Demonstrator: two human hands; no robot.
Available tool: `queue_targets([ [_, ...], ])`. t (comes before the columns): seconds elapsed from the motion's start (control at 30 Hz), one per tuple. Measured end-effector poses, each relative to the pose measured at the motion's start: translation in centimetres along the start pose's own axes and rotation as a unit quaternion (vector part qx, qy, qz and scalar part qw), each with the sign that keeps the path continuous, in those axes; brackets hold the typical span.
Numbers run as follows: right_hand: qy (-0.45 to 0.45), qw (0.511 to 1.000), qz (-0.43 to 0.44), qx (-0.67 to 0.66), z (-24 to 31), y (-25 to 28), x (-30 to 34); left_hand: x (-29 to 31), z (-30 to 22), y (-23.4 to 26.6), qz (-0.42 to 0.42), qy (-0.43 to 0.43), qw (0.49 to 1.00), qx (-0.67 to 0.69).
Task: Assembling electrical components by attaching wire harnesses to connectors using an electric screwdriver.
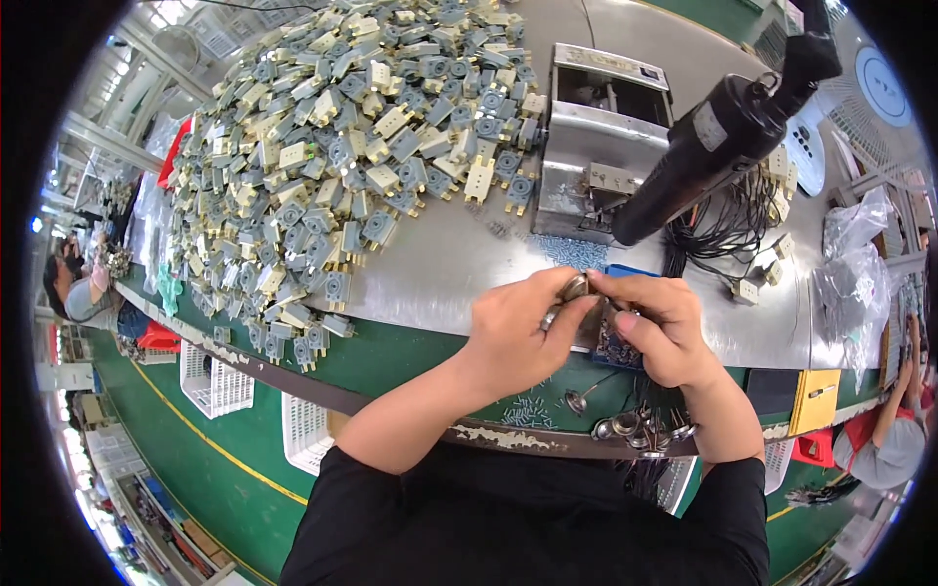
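Observation:
My left hand [516, 327] is closed round a small round metal part [575, 287], and a second shiny metal piece [550, 317] shows between its fingers. My right hand [666, 330] meets it from the right, thumb and fingers pinched close to the round part; what it grips is too small to make out. Under the right hand lies a blue tray [608, 350], partly covered. On the bench edge below are a loose round metal part with a wire [578, 400], a cluster of similar metal parts [645, 428] and a scatter of small screws [529, 413].
A large heap of grey-and-cream plug-like blocks [371, 127] covers the bench's left. Behind my hands stand a metal box-shaped machine [596, 146], blue screws [570, 252] and a hanging black power screwdriver [699, 156]. Black cables [718, 230] and a yellow folder [816, 400] lie right.

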State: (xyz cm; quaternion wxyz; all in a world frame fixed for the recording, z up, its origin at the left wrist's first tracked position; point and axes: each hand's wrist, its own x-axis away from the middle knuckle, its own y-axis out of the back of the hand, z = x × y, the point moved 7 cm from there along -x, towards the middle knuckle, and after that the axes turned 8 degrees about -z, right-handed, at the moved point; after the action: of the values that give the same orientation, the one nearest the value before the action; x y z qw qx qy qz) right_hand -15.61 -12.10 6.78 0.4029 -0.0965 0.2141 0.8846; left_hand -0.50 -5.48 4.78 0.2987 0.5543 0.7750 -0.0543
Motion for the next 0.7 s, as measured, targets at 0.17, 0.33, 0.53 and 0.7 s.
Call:
queue_targets([
  [0.17, 0.002, 1.000, 0.001, 0.021, 0.0, -0.3, 0.2, 1.0, 1.8, -1.1, 0.037, 0.241, 0.925, 0.290],
  [0.33, -0.031, 0.998, 0.031, 0.050, 0.6, 0.3, -0.1, 1.2, 3.0, -1.9, 0.045, 0.274, 0.879, 0.389],
  [0.53, -0.064, 0.945, 0.131, 0.292, -0.8, 3.0, 0.2, -5.7, 4.6, 5.2, -0.050, 0.064, 0.962, -0.259],
  [0.7, -0.061, 0.911, 0.167, 0.372, -2.9, 3.4, 0.4, -8.4, 8.0, 6.2, -0.005, 0.090, 0.872, -0.480],
])
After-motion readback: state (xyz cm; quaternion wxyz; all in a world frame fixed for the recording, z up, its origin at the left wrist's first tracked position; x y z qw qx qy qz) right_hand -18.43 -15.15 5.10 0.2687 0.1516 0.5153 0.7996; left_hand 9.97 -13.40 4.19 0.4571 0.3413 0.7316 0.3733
